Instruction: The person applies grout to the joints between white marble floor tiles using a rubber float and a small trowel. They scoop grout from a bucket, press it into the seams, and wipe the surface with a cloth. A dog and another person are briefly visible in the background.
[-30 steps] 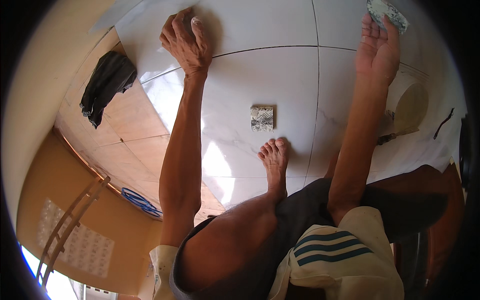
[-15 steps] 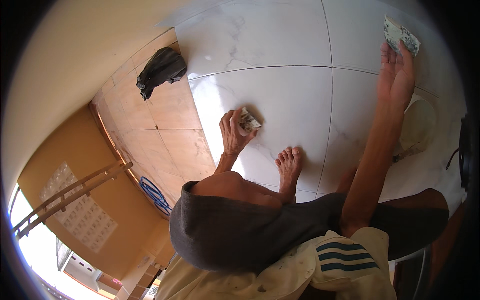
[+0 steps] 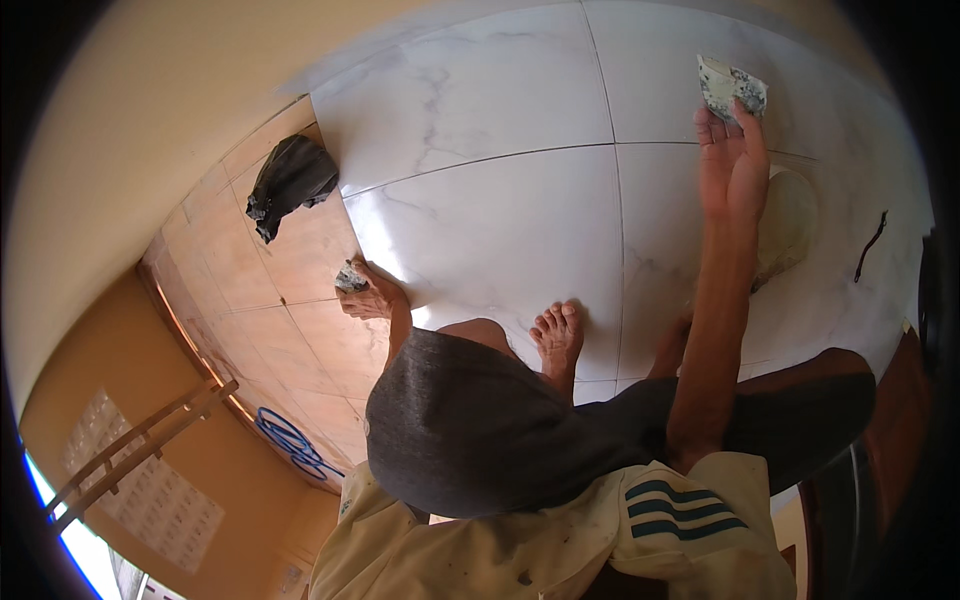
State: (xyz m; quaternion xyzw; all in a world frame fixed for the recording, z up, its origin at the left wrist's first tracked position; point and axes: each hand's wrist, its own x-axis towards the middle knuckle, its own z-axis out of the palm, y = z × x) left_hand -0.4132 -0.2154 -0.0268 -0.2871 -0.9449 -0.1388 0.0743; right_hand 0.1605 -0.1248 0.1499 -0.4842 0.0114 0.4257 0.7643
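Observation:
In my left hand [image 3: 378, 297] is a small jagged chunk [image 3: 351, 276], whitish with dark specks. The fingers are closed round it, over the seam between the tan tiles and the white ones. My right hand [image 3: 733, 170] is stretched far forward on the right, palm up. Its fingers and thumb grip the near edge of a flat, angular speckled piece [image 3: 730, 85], pale with black patches, over the white marbled floor [image 3: 490, 225]. I cannot make out what either piece is made of.
A crumpled black plastic bag [image 3: 293, 183] lies at the far left by the wall. Beside my right forearm sits a pale round container [image 3: 792, 225]. Right of it is a thin dark strip [image 3: 871, 247]. A coiled blue hose [image 3: 285, 438] and a wooden ladder [image 3: 150, 445] are on the left.
My left hand has swung left with its chunk, from the white tiles to the edge of the tan ones. The right hand still grips its piece; the whole view has shifted.

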